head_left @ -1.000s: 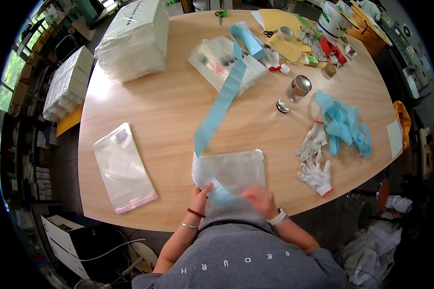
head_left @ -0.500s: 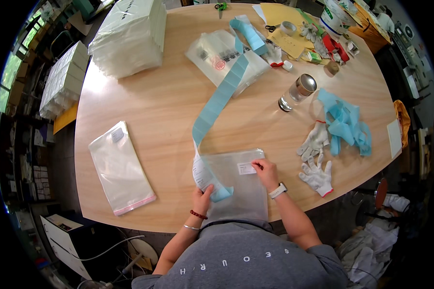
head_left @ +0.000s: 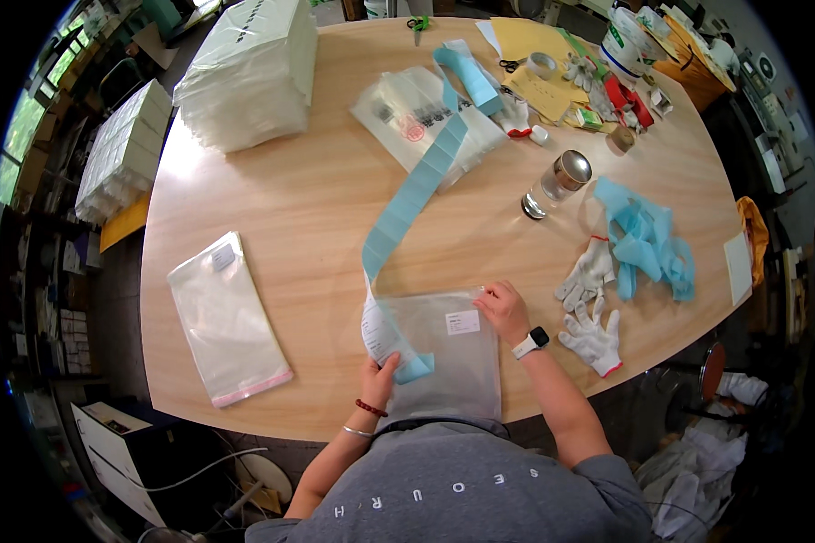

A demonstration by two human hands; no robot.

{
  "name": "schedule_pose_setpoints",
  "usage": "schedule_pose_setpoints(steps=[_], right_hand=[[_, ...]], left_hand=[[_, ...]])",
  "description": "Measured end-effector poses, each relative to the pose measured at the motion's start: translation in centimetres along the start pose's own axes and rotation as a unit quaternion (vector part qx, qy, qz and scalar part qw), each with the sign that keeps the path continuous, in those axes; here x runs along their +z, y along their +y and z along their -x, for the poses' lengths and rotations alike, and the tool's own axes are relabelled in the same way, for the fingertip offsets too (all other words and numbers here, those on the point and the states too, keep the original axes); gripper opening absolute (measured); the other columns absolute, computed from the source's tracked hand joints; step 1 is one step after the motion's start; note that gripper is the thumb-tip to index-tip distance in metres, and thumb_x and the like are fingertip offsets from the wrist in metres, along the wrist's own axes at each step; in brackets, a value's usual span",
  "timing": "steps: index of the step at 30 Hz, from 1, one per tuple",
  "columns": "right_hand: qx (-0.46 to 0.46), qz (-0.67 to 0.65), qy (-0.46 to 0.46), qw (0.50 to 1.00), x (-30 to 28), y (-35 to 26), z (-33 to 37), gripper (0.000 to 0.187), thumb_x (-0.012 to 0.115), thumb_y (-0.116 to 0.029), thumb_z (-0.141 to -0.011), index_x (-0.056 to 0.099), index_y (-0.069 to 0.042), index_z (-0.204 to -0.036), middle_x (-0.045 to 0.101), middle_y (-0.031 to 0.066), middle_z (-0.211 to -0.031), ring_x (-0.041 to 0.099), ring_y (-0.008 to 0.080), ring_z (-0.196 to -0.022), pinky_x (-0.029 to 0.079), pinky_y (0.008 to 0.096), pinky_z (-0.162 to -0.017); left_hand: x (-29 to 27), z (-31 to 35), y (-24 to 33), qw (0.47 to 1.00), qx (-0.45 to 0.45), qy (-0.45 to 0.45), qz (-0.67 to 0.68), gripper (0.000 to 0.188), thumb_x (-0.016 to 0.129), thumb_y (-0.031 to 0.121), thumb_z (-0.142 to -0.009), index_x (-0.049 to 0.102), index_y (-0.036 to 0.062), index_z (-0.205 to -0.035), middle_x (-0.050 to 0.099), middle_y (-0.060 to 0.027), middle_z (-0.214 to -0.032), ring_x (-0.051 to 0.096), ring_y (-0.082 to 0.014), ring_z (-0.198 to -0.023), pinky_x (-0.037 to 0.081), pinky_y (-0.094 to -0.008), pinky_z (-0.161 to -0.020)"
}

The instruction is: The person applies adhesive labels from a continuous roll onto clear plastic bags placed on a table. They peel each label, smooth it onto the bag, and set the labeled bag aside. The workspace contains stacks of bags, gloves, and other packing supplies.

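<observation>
A clear plastic bag (head_left: 444,385) lies flat at the table's near edge, right in front of me. On its upper right part sits a white label (head_left: 463,322). My right hand (head_left: 505,312) is at the bag's upper right corner, its bent fingers pinching there. Over the bag's left side, my left hand (head_left: 379,378) grips the end of a label strip (head_left: 403,217), white labels on blue backing. The strip runs up the table to a folded stack (head_left: 473,80), which rests on a packet of plastic bags (head_left: 407,113).
Folded clear bags (head_left: 231,312) lie left, with a tall bag stack (head_left: 249,77) behind. To the right are a glass bottle (head_left: 557,185), white gloves (head_left: 590,335) and crumpled blue strip (head_left: 647,235). Scissors (head_left: 417,25), yellow papers (head_left: 534,41) and a bucket (head_left: 627,45) stand far back.
My right hand has moved from the white label to the bag's upper right corner, uncovering the label. My left hand stays on the strip.
</observation>
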State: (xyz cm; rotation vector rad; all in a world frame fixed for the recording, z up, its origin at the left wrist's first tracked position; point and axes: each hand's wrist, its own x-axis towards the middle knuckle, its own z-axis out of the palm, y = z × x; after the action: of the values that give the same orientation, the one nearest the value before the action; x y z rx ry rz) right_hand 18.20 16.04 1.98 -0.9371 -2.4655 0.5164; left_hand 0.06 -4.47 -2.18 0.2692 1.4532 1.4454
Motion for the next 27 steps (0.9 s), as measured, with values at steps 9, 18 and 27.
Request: schedule_pose_setpoints(steps=[9, 18, 27], right_hand=[[0.002, -0.088, 0.076, 0.993, -0.9, -4.5, 3.0, 0.012, 0.067, -0.013, -0.065, 0.059, -0.006, -0.072, 0.054, 0.0050, -0.074, 0.052, 0.0218, -0.072, 0.044, 0.0329, -0.064], [0.267, -0.430, -0.237, 0.829, 3.2, -7.1, 7.7, 0.019, 0.055, -0.020, -0.080, 0.056, -0.002, -0.075, 0.060, 0.0066, -0.081, 0.057, 0.0169, -0.069, 0.045, 0.0275, -0.061], [0.061, -0.282, -0.100, 0.952, 1.6, -8.5, 3.8, 0.011, 0.058, -0.007, -0.073, 0.056, -0.005, -0.083, 0.060, 0.0082, -0.081, 0.056, 0.0240, -0.070, 0.043, 0.0333, -0.063]], left_hand=[[0.1, 1.2, 3.1, 0.998, -0.027, -0.051, 0.029, 0.027, 0.058, 0.015, -0.080, 0.055, 0.0003, -0.101, 0.060, -0.0033, -0.091, 0.056, -0.0117, -0.082, 0.045, -0.0248, -0.071], [1.8, -0.4, 2.3, 0.978, -0.141, -0.151, 0.037, 0.030, 0.059, 0.017, -0.079, 0.053, 0.0014, -0.104, 0.058, -0.0031, -0.097, 0.054, -0.0134, -0.092, 0.042, -0.0266, -0.079], [2.1, -0.1, 0.9, 0.983, -0.104, -0.139, 0.063, 0.032, 0.053, 0.027, -0.084, 0.055, 0.0012, -0.104, 0.058, -0.0033, -0.098, 0.053, -0.0110, -0.090, 0.041, -0.0255, -0.078]])
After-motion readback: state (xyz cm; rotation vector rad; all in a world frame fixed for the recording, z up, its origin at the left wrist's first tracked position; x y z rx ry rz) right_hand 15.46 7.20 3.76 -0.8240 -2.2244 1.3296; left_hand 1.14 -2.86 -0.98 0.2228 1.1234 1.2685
